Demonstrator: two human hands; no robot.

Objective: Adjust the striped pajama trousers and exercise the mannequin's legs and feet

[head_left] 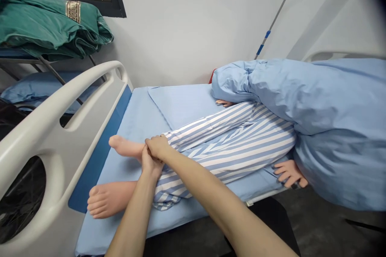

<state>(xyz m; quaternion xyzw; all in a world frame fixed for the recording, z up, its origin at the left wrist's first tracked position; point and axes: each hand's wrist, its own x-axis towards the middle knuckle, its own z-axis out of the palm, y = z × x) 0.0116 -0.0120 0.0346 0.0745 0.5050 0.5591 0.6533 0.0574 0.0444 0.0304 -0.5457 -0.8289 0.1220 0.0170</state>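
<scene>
A care manikin lies on the bed in blue-and-white striped trousers, with both smooth feet bare. My left hand is closed around the ankle of its far leg, from the near side. Over the top of that same ankle, at the trouser hem, my right hand is wrapped, touching my left. The far foot sticks out beyond my fingers with its toes toward the footboard. Under my left forearm rests the near foot, which neither hand holds. My fingertips on the ankle's underside are hidden.
A blue quilt is heaped over the manikin's upper body, with one manikin hand at the bed's near edge. The white footboard stands at the left. Green cloth lies on a rack behind it. A drip pole leans into view.
</scene>
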